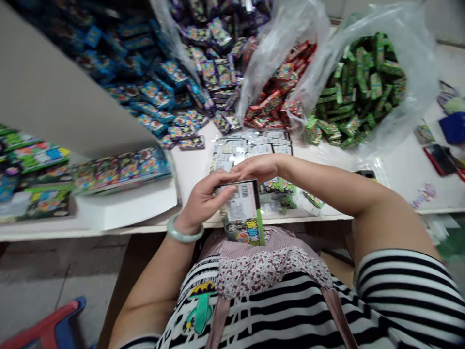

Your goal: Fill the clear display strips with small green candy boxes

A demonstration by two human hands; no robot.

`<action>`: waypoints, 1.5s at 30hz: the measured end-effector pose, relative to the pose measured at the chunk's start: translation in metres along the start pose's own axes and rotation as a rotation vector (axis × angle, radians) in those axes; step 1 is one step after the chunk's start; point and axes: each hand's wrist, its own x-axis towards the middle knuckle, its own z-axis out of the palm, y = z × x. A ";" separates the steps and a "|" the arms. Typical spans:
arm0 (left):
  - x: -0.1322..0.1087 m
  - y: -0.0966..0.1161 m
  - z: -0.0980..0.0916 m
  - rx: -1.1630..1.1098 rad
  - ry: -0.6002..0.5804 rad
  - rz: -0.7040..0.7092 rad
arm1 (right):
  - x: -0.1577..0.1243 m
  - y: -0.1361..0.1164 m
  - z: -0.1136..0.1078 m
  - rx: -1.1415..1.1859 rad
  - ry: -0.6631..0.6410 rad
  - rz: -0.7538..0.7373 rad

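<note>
A flat printed packet [242, 213] with a barcode label and a green edge hangs over the table's front edge. My left hand [209, 196], with a pale bangle on its wrist, grips the packet near its top between thumb and fingers. Behind the packet's top edge, my right hand [259, 166] meets the left fingertips; its fingers are partly hidden, and what they hold, if anything, cannot be made out. More labelled packets [232, 146] lie on the table just beyond both hands.
Piles of small blue boxes [156, 94], purple boxes [218, 72], red boxes [267, 106] and green boxes [376, 85] stand at the back, some in clear bags. A white display carton [134, 206] lies left. A phone [438, 160] is at right.
</note>
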 end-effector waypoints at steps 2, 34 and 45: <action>0.001 -0.010 -0.006 0.013 0.112 -0.055 | -0.011 0.009 0.000 0.058 0.040 0.013; 0.106 -0.053 0.208 0.747 -0.772 0.124 | -0.205 0.217 0.055 -0.577 1.423 0.254; 0.102 -0.068 0.226 0.312 -0.526 -0.171 | -0.209 0.239 0.041 -0.146 1.759 0.290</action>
